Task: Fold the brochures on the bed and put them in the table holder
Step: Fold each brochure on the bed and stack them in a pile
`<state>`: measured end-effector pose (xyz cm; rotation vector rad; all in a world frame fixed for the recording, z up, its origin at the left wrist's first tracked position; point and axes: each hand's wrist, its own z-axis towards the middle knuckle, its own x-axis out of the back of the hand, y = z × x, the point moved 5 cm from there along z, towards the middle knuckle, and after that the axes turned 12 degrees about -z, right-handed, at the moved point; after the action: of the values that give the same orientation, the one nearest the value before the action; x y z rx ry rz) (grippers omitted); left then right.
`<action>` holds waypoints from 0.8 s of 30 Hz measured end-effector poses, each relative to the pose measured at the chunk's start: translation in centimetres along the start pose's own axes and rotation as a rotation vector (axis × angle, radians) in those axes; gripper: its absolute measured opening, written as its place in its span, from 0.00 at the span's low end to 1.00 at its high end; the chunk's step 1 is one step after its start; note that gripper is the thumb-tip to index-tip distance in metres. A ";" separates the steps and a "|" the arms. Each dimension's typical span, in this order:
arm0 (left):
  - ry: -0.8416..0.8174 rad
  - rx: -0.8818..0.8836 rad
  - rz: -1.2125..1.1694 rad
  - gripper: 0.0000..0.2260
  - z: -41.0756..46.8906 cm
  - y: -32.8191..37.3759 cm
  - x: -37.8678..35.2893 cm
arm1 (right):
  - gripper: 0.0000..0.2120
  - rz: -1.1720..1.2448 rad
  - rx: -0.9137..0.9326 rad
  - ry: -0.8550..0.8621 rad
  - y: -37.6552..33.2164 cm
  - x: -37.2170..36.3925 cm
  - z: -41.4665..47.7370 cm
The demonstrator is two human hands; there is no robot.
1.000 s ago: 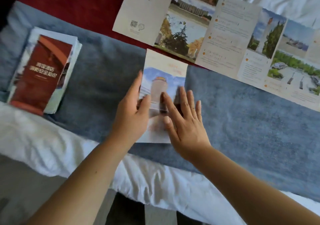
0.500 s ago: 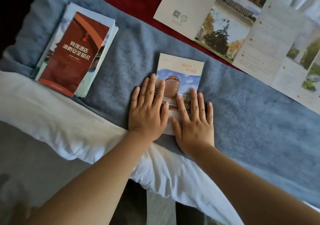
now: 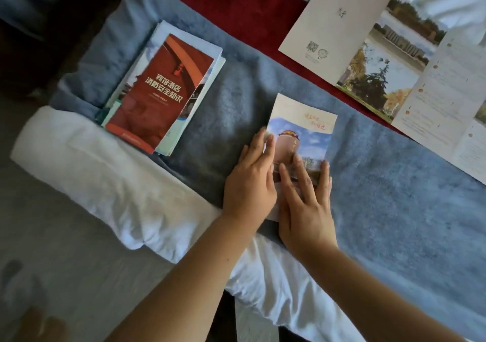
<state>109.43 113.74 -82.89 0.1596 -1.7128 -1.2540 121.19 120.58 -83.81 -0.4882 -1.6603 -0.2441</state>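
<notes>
Both hands flat, gripping nothing: left hand [image 3: 249, 183] and right hand [image 3: 306, 204] press folded brochure [image 3: 302, 133] (long axis away from body); left nearer stack [image 3: 163, 89].

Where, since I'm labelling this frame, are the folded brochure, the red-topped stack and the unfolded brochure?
folded brochure [image 3: 311, 136]: head view, on its blue-sky cover.
red-topped stack [image 3: 163, 89]: head view, middle of top cover.
unfolded brochure [image 3: 380, 78]: head view, its tree photo.

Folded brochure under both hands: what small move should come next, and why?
Probably pinch the folded brochure and carry it to the stack on the left. It lies closed and flat on the blue blanket, with the left hand at its left edge and the right hand pressing its lower part.
</notes>
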 end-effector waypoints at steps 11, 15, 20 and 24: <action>0.084 -0.124 0.321 0.22 7.6 -5.9 16.8 | 0.29 0.093 0.168 -0.076 -15.4 1.6 10.5; 0.042 -0.083 0.357 0.24 9.6 -9.4 20.2 | 0.29 0.170 0.165 -0.076 -18.6 1.7 13.9; 0.013 -0.011 0.409 0.25 10.2 -12.6 21.3 | 0.27 -0.006 0.117 -0.096 -19.8 1.2 14.6; -0.004 -0.114 0.471 0.19 8.5 -13.2 19.0 | 0.27 -0.061 0.089 -0.083 -19.5 2.2 15.1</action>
<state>87.73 102.04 -81.63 -0.2996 -1.5582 -0.9916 98.81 110.22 -81.68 -0.3856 -1.7604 -0.1960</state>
